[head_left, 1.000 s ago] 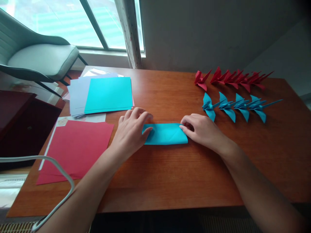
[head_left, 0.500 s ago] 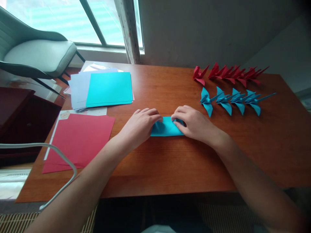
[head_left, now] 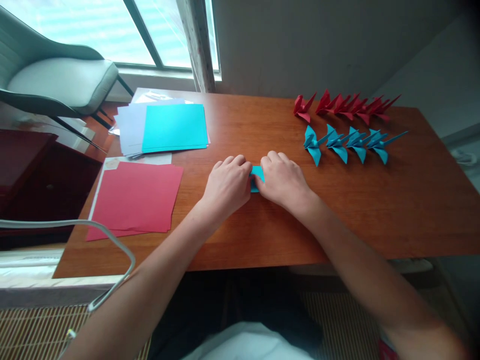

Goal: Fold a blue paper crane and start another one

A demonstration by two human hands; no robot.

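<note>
Between my two hands is a folded strip of turquoise paper (head_left: pixel 257 173), and only its middle shows. My left hand (head_left: pixel 229 181) has its fingers curled over the paper's left end. The right end is under my right hand (head_left: pixel 282 177), whose fingers are bent and whose thumb presses against the paper. Both hands rest low over the wooden table (head_left: pixel 240 240), close together. To the right, blue folded paper cranes (head_left: pixel 339 144) stand in a row, with red paper cranes (head_left: pixel 343 106) lined up behind them.
Turquoise sheets (head_left: pixel 174 127) lie on pale sheets (head_left: pixel 131 127) at the back left. Red sheets (head_left: pixel 137 196) sit nearer, left of my arm. A white cable (head_left: pixel 120 242) loops by my left forearm. A chair (head_left: pixel 62 82) stands beyond the table's left side.
My hands have drawn closer together and closed further over the turquoise paper, so less of it shows. The whole view has shifted slightly.
</note>
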